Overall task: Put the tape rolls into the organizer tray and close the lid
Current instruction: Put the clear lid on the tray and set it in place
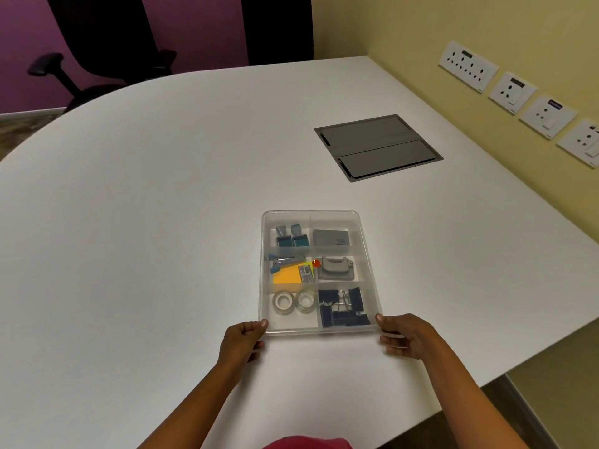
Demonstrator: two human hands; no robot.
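White surface (162, 222) carries the clear organizer tray (366, 254), its lid (319, 218) seemingly on. Two tape rolls (294, 302) lie in the near-left compartment, binder clips (343, 307) beside them. Left hand (243, 340) and right hand (406, 338) pinch the near corners, fingers (393, 343) curled around the edge.

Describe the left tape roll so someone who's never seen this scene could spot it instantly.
On the white table, find the clear organizer tray gripped at its near corners by the left hand and right hand. Its near-left compartment holds two clear tape rolls. The left tape roll has a plain white core, and its neighbour a ridged, see-through one.
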